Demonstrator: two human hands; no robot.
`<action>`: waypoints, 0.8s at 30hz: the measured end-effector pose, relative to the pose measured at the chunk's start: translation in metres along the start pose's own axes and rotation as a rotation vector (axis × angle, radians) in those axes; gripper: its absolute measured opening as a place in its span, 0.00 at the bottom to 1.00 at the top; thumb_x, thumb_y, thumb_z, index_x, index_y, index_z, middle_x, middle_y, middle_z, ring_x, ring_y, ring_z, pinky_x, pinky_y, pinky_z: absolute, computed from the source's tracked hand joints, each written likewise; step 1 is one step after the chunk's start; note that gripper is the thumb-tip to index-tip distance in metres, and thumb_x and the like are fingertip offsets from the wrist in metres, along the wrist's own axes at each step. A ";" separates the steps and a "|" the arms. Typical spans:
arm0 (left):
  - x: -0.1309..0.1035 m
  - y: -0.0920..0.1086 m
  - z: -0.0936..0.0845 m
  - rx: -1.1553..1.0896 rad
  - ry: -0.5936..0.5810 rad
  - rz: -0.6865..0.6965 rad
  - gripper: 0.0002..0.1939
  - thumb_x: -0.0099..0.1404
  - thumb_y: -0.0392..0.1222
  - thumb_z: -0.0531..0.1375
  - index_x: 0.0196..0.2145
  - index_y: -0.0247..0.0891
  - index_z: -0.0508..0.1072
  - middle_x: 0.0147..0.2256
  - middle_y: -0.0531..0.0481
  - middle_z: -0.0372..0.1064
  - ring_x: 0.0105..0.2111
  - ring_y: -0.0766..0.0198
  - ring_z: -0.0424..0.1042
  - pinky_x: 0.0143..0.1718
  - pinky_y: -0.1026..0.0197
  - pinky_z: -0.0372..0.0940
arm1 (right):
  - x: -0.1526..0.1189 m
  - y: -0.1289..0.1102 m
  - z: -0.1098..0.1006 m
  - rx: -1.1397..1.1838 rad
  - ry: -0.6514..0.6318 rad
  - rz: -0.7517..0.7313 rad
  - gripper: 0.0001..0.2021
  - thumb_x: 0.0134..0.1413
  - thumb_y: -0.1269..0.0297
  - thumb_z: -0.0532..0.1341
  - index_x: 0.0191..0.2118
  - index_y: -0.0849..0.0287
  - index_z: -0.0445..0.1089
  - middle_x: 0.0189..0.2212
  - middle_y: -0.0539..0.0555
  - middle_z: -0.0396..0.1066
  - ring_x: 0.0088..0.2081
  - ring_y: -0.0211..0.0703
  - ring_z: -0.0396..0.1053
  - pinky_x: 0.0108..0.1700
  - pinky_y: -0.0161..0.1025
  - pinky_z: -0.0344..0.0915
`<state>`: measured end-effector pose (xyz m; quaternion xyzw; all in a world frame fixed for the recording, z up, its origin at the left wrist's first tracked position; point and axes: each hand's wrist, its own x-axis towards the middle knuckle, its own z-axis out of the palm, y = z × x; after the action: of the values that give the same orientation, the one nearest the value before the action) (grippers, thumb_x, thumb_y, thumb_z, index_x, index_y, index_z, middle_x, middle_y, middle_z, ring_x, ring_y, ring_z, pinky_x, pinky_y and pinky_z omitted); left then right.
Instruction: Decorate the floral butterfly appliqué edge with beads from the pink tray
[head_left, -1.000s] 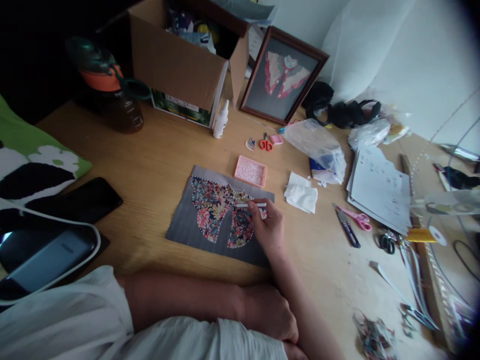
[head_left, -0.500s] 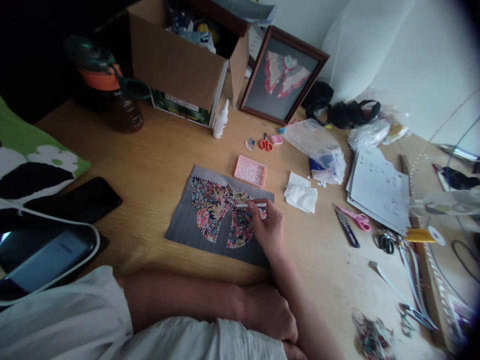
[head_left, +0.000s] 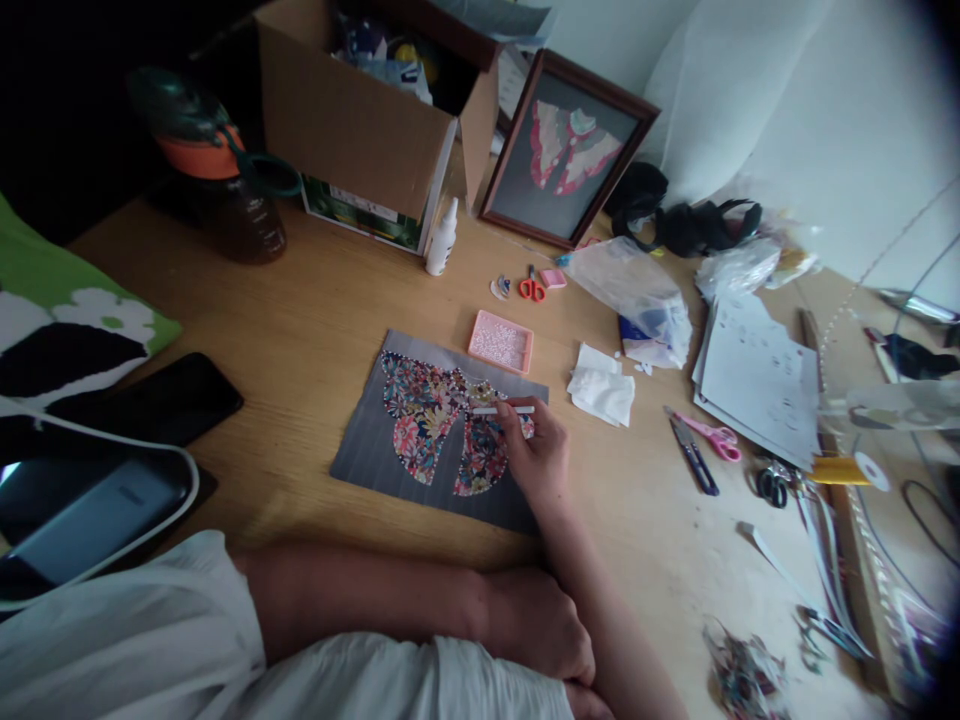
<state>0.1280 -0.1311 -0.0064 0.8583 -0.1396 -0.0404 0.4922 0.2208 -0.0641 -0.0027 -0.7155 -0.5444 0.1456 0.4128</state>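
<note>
Between the thumb and fingers of my right hand [head_left: 538, 450] is a slim white pen-like stick [head_left: 502, 410]. Its tip meets the upper middle of a floral fabric piece [head_left: 427, 415], shaped like a wide split collar and edged with small white beads. Beneath the fabric lies a dark grey sheet [head_left: 367, 440], and my right hand covers part of its right side. Just beyond the sheet sits a pink tray [head_left: 501, 342] of tiny pale beads. My left hand [head_left: 540, 620] is curled closed at my lap, by my right forearm; its palm is hidden.
A white dropper bottle [head_left: 442, 240] stands before a cardboard box [head_left: 360, 140]. Behind is a framed collar picture [head_left: 570, 150]. To the right are a folded tissue [head_left: 601, 385], pink scissors [head_left: 712, 435] and papers [head_left: 761, 370]. Phones [head_left: 184, 400] and a drink bottle [head_left: 232, 200] are left.
Almost nothing differs. The white stick in my right hand has shifted very slightly to the right; my left hand stays where it was.
</note>
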 end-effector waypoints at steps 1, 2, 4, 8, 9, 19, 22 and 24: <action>0.000 0.000 0.000 0.000 0.002 0.008 0.29 0.75 0.55 0.44 0.25 0.42 0.74 0.30 0.51 0.79 0.31 0.60 0.78 0.30 0.61 0.66 | 0.000 0.000 0.000 0.000 0.001 -0.001 0.10 0.64 0.55 0.60 0.35 0.55 0.72 0.32 0.53 0.78 0.37 0.47 0.75 0.40 0.42 0.69; 0.001 -0.001 0.001 0.002 0.004 0.008 0.29 0.75 0.55 0.45 0.25 0.42 0.74 0.30 0.51 0.79 0.31 0.60 0.78 0.29 0.61 0.65 | 0.000 0.000 0.000 -0.001 0.001 -0.003 0.11 0.64 0.55 0.60 0.36 0.55 0.72 0.32 0.53 0.78 0.37 0.47 0.75 0.40 0.42 0.69; 0.002 -0.002 0.002 0.001 -0.003 0.004 0.28 0.75 0.55 0.46 0.24 0.42 0.74 0.29 0.52 0.79 0.30 0.61 0.78 0.27 0.62 0.64 | 0.000 0.000 0.000 -0.001 -0.001 -0.012 0.11 0.64 0.55 0.60 0.36 0.55 0.72 0.32 0.53 0.78 0.37 0.47 0.75 0.41 0.42 0.69; 0.003 -0.003 0.004 0.020 -0.018 0.005 0.28 0.75 0.55 0.47 0.24 0.42 0.73 0.30 0.52 0.79 0.30 0.62 0.78 0.27 0.63 0.64 | 0.001 0.000 0.001 -0.003 -0.008 -0.032 0.11 0.64 0.54 0.60 0.35 0.55 0.73 0.31 0.52 0.78 0.36 0.46 0.75 0.41 0.43 0.69; 0.004 -0.003 0.004 0.029 -0.016 0.005 0.28 0.75 0.55 0.47 0.24 0.42 0.73 0.30 0.52 0.79 0.30 0.62 0.78 0.27 0.62 0.64 | 0.001 -0.001 0.002 -0.004 -0.009 -0.035 0.11 0.64 0.54 0.60 0.35 0.55 0.73 0.31 0.52 0.78 0.36 0.46 0.75 0.41 0.43 0.69; 0.003 0.001 0.001 0.043 -0.074 -0.031 0.26 0.75 0.54 0.47 0.29 0.41 0.76 0.33 0.50 0.80 0.33 0.62 0.79 0.30 0.62 0.64 | 0.002 -0.001 0.001 -0.023 -0.015 -0.047 0.10 0.64 0.55 0.60 0.35 0.55 0.72 0.31 0.52 0.78 0.36 0.46 0.75 0.42 0.42 0.69; 0.001 0.001 -0.003 0.019 -0.064 -0.020 0.27 0.76 0.54 0.46 0.27 0.41 0.75 0.32 0.50 0.80 0.34 0.62 0.79 0.32 0.62 0.65 | 0.002 -0.001 0.001 -0.022 -0.011 -0.038 0.10 0.64 0.56 0.60 0.35 0.55 0.72 0.32 0.52 0.78 0.37 0.46 0.75 0.41 0.42 0.69; 0.001 0.001 -0.003 0.005 -0.064 -0.023 0.28 0.75 0.55 0.45 0.26 0.42 0.74 0.32 0.50 0.80 0.34 0.61 0.79 0.31 0.62 0.65 | 0.001 -0.001 0.001 -0.016 -0.014 -0.030 0.10 0.65 0.55 0.60 0.36 0.55 0.72 0.32 0.52 0.78 0.37 0.46 0.76 0.41 0.42 0.69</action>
<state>0.1297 -0.1289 -0.0039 0.8594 -0.1455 -0.0728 0.4847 0.2201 -0.0626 -0.0022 -0.7095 -0.5592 0.1397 0.4053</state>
